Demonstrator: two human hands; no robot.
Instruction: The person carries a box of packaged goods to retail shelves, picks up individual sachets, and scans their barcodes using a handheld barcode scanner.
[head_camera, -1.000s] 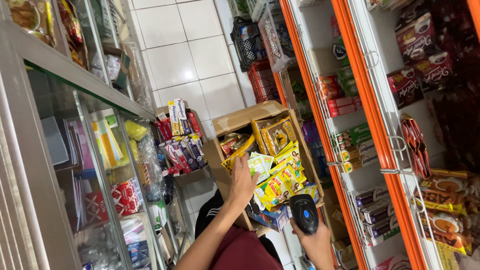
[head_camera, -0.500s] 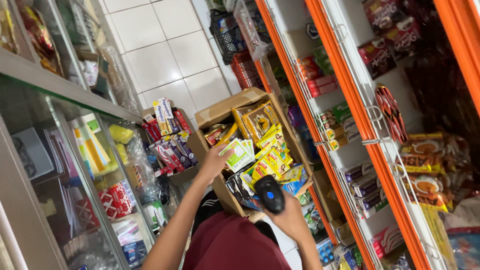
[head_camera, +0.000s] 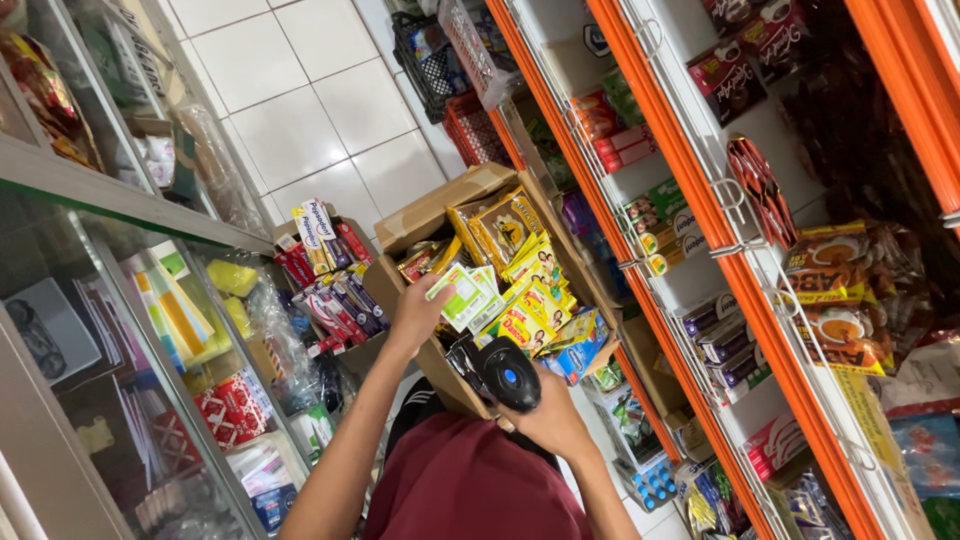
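Your left hand (head_camera: 418, 312) has its grip closed on a small green-and-white packet (head_camera: 462, 296), lifted just above the open cardboard box (head_camera: 440, 210) packed with yellow sachets (head_camera: 528, 300). Your right hand (head_camera: 548, 415) is wrapped tight round a black handheld scanner (head_camera: 505, 372) with a blue button on top, sitting near you and just below the packet, nose aimed toward it.

Stuff I'd watch: you've only got the packet by one edge with the fingertips, so it looks floppy. If it bends, it could slip and drop back among the sachets, where it'd be a pain to pick out. The box is crammed and tilted against the orange shelving (head_camera: 640, 150) on the right, so brushing it with your forearm might spill the front row. A second box of toothpaste cartons (head_camera: 325, 270) sits just left, close to your left elbow, so swinging out that way could knock those over too.
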